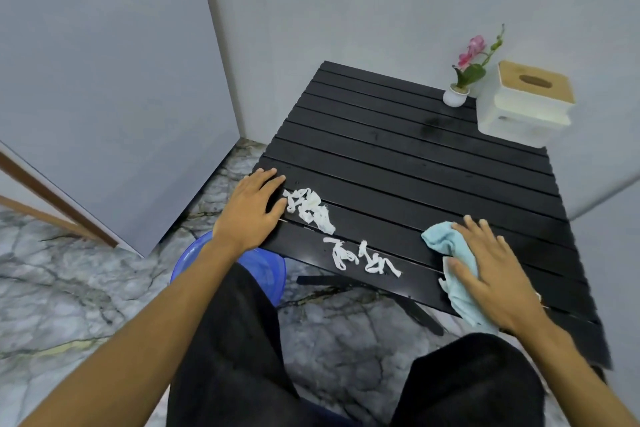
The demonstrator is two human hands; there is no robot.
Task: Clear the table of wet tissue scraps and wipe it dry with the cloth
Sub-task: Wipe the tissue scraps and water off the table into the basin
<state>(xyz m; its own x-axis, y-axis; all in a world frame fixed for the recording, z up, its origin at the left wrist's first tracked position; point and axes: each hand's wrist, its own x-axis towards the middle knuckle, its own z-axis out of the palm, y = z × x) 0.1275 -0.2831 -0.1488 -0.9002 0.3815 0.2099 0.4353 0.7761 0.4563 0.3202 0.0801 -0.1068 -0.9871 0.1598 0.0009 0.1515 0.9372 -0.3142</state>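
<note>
Left hand (251, 210) lay flat, fingers spread, on near-left corner of black slatted counter (398, 156), fingertips touching tissue scraps (310, 208). More scraps (363, 258) near front edge. Right hand (491, 267) pressed flat, open, on blue cloth (446, 239). Blue basin (266, 265) below counter's corner.

Two clumps of tissue scraps (310, 210), one cloth (453, 263), one tissue box (526, 104), one flowerpot (455, 96), one basin (263, 267)

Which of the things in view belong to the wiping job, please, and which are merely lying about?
Job: tissue scraps, cloth under right hand, left hand, table, probably blue basin.
Bystanders: flower pot, tissue box.
</note>
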